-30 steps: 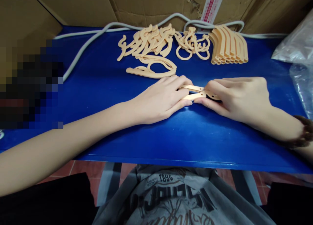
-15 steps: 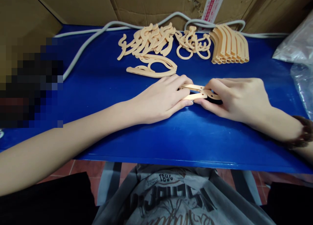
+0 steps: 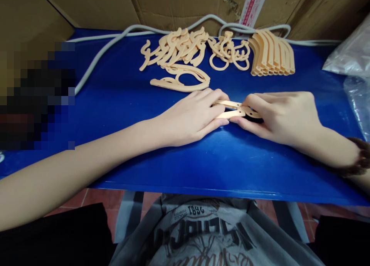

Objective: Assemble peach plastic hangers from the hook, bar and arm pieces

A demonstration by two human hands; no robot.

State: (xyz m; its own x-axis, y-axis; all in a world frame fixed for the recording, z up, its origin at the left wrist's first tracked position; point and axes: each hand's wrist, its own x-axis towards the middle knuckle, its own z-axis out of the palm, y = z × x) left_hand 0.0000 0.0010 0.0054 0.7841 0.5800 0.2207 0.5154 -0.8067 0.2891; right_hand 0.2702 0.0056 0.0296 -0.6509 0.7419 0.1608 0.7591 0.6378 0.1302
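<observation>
The left forearm slants up from the lower left edge, its wrist nearly straight; the left hand is back up, fingers aimed to the right and closed in a pinch, the left thumb stretched out on the near side; the right hand faces it, knuckles raised, right index finger curled above the extended right thumb; the two thumb tips are just beside each other.

slim peach pieces, small holes, ends close together; in both hands
</observation>
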